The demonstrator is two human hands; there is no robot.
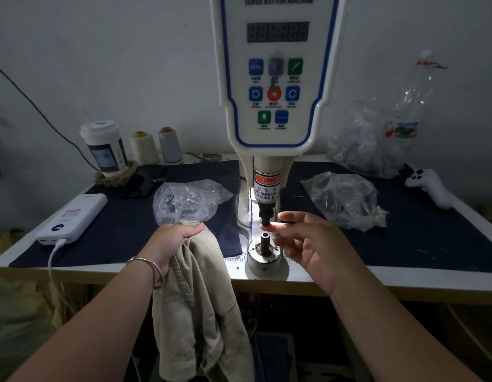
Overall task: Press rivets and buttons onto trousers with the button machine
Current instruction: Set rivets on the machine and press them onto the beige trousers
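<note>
Trousers (200, 293) are held up at the table edge, just left of the button machine (278, 106). The tan cloth is gripped in a bunch by the left hand (173, 244), with the fingers curled tight around it, and the rest is left hanging down below the table (404, 282). No cloth is laid under the machine yet.

The right hand (308, 244) is held loose and spread, just right of the machine. One fingertip is put right at the upper punch (266, 216), above the lower post (265, 239). Whether a small rivet is pressed there cannot be told.

A bag of silver parts (189, 199) is seen left of the machine, and a bag of dark parts (346, 199) is seen right of it. A power bank (74, 219) and a cup (107, 147) are set far left of the machine.

A finger could be hurt here. If the punch were set off now, the fingertip would be caught between punch and post. A rivet could also be dropped if it is not pushed in well. The trousers could slip down if the grip is let go.
</note>
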